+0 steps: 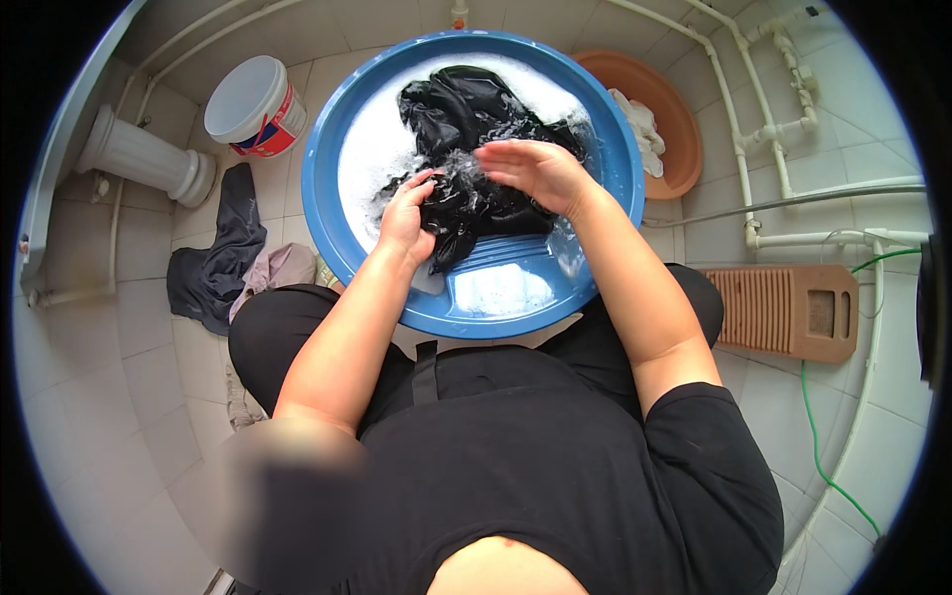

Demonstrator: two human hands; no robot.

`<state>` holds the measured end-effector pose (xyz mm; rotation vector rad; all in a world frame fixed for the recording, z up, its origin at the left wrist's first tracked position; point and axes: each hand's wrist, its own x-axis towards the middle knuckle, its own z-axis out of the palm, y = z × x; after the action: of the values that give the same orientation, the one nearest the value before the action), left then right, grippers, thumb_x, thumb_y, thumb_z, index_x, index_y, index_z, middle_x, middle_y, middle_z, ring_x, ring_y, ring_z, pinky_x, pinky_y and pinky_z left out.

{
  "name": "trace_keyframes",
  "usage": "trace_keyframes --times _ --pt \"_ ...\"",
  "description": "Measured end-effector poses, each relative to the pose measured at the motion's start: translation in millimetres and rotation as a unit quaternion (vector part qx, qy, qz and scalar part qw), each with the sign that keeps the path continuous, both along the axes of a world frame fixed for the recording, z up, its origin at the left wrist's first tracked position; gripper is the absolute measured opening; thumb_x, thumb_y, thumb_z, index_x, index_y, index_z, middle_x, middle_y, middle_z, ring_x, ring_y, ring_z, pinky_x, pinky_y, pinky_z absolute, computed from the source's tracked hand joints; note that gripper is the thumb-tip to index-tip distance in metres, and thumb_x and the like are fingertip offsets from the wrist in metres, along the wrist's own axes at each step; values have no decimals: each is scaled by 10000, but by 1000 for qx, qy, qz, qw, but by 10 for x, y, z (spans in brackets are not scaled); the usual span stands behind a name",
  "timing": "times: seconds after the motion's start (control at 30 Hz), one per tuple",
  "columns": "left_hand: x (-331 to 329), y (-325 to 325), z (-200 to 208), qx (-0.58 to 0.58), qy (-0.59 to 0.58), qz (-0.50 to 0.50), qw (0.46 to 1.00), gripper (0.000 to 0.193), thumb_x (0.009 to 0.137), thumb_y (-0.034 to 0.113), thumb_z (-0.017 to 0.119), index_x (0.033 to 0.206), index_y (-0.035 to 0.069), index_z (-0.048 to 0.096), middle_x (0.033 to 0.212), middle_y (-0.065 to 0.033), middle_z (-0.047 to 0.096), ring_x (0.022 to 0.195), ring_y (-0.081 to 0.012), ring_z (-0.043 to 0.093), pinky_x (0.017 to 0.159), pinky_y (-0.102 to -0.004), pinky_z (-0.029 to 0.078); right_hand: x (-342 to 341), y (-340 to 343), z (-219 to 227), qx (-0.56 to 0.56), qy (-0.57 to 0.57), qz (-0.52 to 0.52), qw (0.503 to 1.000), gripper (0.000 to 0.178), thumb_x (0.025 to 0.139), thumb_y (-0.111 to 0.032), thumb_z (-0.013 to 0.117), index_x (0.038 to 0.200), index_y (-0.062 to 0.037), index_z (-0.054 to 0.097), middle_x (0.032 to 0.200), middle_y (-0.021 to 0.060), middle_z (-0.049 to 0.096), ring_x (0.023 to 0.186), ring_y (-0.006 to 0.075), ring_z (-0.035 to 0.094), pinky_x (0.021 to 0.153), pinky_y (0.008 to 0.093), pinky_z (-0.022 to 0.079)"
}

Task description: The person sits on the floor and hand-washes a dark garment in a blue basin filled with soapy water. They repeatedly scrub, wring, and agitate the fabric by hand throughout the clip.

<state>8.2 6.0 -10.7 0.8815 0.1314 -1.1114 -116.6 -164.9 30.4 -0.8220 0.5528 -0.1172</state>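
Observation:
A wet black garment lies bunched in a blue tub of white suds. My left hand is at the garment's left edge, its fingers apart and nothing gripped in it. Over the right side of the cloth is my right hand, palm turned inward and fingers stretched out. Between the two hands, bubbly water sits on the cloth. The near side of the tub has a ridged washboard slope, with a patch of foam below it. Part of the garment is hidden under the suds.
An orange basin holding white cloth stands right of the tub. At left are a white bucket, dark clothing and a pinkish cloth. A brown washboard, pipes and a green cord are at right.

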Motion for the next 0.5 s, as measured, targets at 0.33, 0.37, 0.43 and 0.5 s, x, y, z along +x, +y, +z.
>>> trace_keyframes --times 0.33,0.37,0.43,0.5 --pt "7 -7 -6 0 30 23 999 195 866 67 469 1052 42 526 1005 -124 593 939 -264 581 823 -427 499 -328 -789 -1310 93 218 -303 923 325 891 -188 345 1006 65 514 1026 203 582 990 324 551 824 419 469" --pt "15 4 9 7 27 26 999 194 865 64 471 1051 43 526 1005 -125 592 938 -264 582 822 -424 499 -259 -689 -1183 94 240 -330 908 312 889 -194 357 980 50 529 984 182 601 970 307 558 817 403 467" --pt "6 12 27 20 25 25 999 193 863 59 476 1049 45 528 1005 -128 590 935 -265 582 820 -420 500 -200 -609 -1044 65 147 -322 933 293 882 -197 389 945 29 565 950 160 621 922 290 574 826 390 465" --pt "23 41 24 20 20 28 999 199 862 53 479 1057 46 521 1018 -130 586 937 -267 581 823 -409 498 -142 -425 -660 -4 81 -176 981 278 877 -215 441 874 -9 628 934 127 644 843 252 606 840 364 460"
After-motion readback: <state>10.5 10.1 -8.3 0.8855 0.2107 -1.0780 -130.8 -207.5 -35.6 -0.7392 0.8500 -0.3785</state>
